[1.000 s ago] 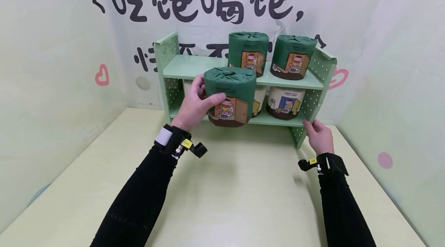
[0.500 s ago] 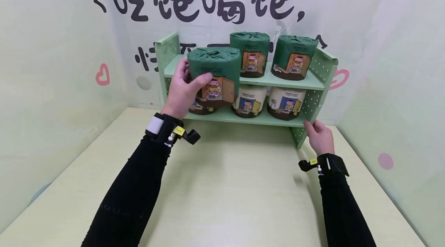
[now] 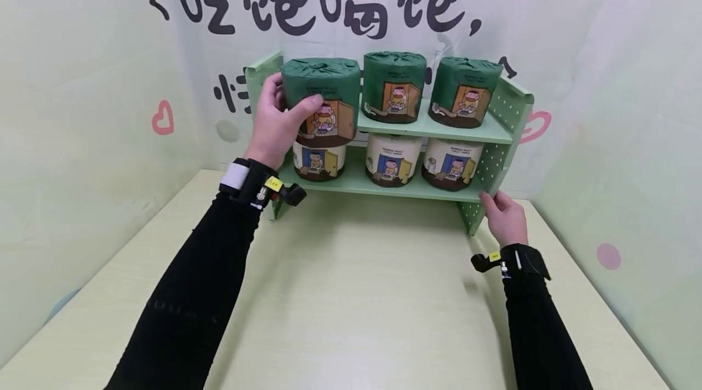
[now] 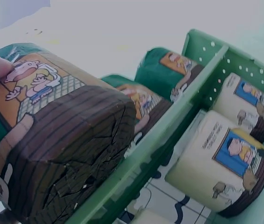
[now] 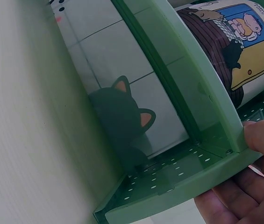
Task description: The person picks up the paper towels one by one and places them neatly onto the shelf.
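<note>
My left hand [image 3: 276, 123] grips a green-wrapped toilet roll [image 3: 322, 80] from its left side, thumb across the front. It hangs before the left end of the upper board of a green shelf [image 3: 406, 128]; the left wrist view shows its brown-striped underside [image 4: 94, 158] facing the camera, close to the board's front edge. Two matching green rolls [image 3: 393, 88] stand to its right on that board. Low on the shelf's right side panel, my right hand [image 3: 506, 219] pinches the edge, thumb [image 5: 262, 135] in front and fingers behind.
Three cream toilet rolls [image 3: 392, 161] stand in a row on the lower board; the held roll overlaps the top of the leftmost one [image 3: 319, 164]. The shelf stands on a pale table [image 3: 373, 292], with printed walls [image 3: 99, 73] behind and on both sides.
My left hand has carried the green roll up and to the left, from in front of the lower board to the upper board's left end. My right hand has stayed on the side panel.
</note>
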A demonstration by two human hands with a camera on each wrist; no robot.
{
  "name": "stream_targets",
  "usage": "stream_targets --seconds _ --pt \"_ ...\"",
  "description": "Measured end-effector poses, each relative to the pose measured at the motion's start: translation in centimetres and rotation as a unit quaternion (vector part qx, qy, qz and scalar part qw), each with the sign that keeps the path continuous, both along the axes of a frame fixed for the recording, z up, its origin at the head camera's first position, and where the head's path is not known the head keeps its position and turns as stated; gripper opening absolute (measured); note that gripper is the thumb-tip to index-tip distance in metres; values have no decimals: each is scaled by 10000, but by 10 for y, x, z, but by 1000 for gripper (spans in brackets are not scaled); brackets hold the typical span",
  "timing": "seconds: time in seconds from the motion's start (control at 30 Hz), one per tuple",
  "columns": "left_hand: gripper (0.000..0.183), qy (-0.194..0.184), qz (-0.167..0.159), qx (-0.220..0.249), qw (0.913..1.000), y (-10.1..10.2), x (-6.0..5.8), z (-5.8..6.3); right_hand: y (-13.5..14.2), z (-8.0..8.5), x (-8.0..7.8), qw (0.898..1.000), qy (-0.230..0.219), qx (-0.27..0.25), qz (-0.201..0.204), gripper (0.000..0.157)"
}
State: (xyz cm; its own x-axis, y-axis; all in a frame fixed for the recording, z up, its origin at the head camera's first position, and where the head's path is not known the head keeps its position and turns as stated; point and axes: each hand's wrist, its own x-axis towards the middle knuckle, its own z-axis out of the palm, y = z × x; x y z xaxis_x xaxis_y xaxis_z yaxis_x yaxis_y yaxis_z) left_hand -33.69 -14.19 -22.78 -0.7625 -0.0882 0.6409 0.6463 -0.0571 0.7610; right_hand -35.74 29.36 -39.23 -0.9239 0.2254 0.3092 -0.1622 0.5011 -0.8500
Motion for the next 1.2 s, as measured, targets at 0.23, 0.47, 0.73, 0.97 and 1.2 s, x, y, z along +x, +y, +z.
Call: stream_targets --seconds 0.23,0.47,0.73,0.97,1.2 --pt "73 -418 575 -558 9959 -5 -11 4 0 -1 0 10000 6 -41 10 53" --pt "81 -729 802 -453 9931 -7 -20 10 1 -1 -1 10000 8 -39 25 54" --pt "79 -884 1382 -694 9840 -4 -29 13 0 -1 -1 10000 -8 -75 -4 52" --pt "78 -1090 1821 -1050 9716 1 -32 20 0 -1 0 10000 -4 -68 11 51" --pt "77 -1271 2123 -1356 9594 3 -35 26 -1 0 0 10000 -5 -91 12 51"
